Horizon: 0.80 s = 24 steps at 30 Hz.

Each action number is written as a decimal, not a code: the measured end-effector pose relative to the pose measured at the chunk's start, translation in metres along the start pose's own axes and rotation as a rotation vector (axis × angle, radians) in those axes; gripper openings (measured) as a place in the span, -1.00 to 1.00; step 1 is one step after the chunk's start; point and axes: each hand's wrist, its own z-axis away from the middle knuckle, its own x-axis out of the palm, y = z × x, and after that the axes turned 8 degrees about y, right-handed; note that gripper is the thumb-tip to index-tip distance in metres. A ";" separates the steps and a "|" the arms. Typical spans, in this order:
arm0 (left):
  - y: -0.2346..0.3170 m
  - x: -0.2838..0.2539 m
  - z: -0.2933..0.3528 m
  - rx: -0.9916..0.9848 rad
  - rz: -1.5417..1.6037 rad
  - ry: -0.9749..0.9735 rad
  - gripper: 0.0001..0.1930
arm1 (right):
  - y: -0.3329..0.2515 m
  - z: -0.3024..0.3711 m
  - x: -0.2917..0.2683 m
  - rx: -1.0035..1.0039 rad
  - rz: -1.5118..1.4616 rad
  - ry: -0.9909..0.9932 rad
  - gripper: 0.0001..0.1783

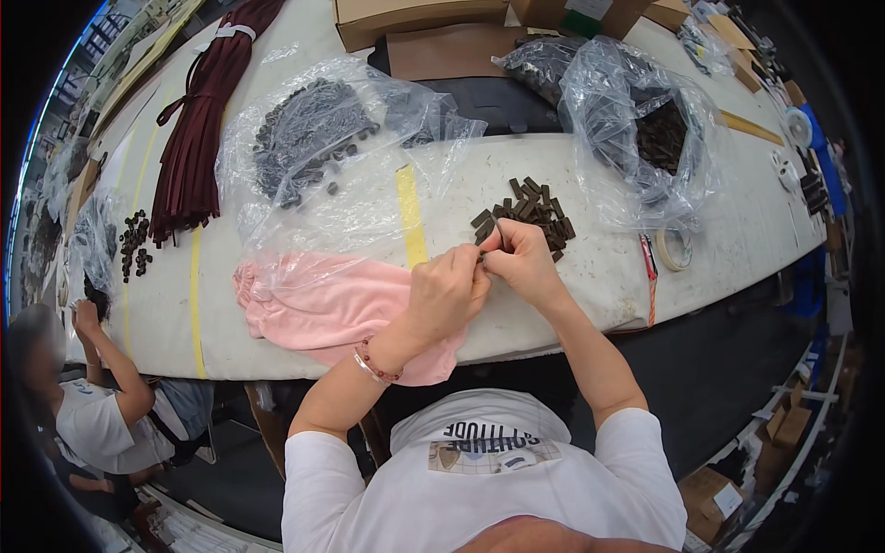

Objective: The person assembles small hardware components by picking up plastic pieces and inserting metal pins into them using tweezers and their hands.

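My left hand (449, 290) and my right hand (525, 263) meet fingertip to fingertip over the table's near side. Both are closed. A thin dark piece (499, 236) shows at the right fingers; its kind is unclear. Whatever the left fingers pinch is mostly hidden. Just beyond the hands lies a loose pile of small dark brown oblong pieces (556, 221). Pink soft cloth (323, 300) lies gathered to the left, partly under my left forearm.
Clear plastic bags hold small black pieces (313, 134) at left and dark brown pieces (662, 138) at right. Maroon straps (198, 120) lie bundled at far left. A tape roll (674, 250) and red cutter (649, 258) lie right. Another person (106, 405) works at left.
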 end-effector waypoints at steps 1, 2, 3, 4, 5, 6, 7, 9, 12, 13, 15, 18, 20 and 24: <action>-0.001 0.000 0.000 -0.003 -0.004 0.000 -0.91 | -0.001 0.000 0.001 0.000 -0.002 -0.004 -0.97; -0.003 0.000 0.000 -0.275 0.274 -0.003 -0.90 | -0.005 -0.001 0.000 -0.014 0.019 -0.004 -0.96; -0.004 0.000 0.000 -0.546 0.553 -0.006 -0.89 | -0.008 -0.001 0.000 -0.029 0.040 -0.003 -0.94; -0.004 -0.002 -0.002 -0.546 0.554 -0.006 -0.89 | -0.012 0.000 -0.001 -0.029 0.041 -0.002 -0.94; -0.003 -0.006 -0.006 -0.643 0.602 -0.089 -0.87 | -0.015 0.000 -0.001 -0.062 0.137 -0.004 -0.93; -0.003 -0.009 -0.009 -0.739 0.650 -0.172 -0.84 | -0.017 0.001 -0.002 -0.096 0.232 -0.005 -0.91; -0.004 -0.009 -0.010 -0.738 0.649 -0.170 -0.84 | -0.016 0.002 -0.001 -0.098 0.233 -0.006 -0.91; -0.007 -0.010 -0.011 -0.863 0.817 -0.218 -0.84 | -0.013 0.006 0.000 -0.134 0.056 -0.021 -0.87; -0.017 -0.012 -0.011 -1.071 1.101 -0.218 -0.84 | -0.022 0.012 -0.014 0.110 -0.245 -0.190 -0.86; -0.018 -0.012 -0.012 -1.070 1.100 -0.213 -0.84 | -0.018 0.011 -0.023 0.154 -0.288 -0.306 -0.88; -0.020 -0.015 -0.015 -1.196 1.347 -0.216 -0.85 | -0.013 0.013 -0.026 0.188 -0.268 -0.334 -0.88; -0.022 -0.019 -0.016 -1.253 1.476 -0.253 -0.84 | -0.011 0.016 -0.023 0.219 -0.248 -0.374 -0.85; -0.025 -0.018 -0.015 -1.252 1.530 -0.263 -0.85 | -0.014 0.015 -0.021 0.271 -0.257 -0.385 -0.85; -0.027 -0.016 -0.013 -1.239 1.601 -0.268 -0.85 | -0.015 0.012 -0.019 0.289 -0.281 -0.407 -0.86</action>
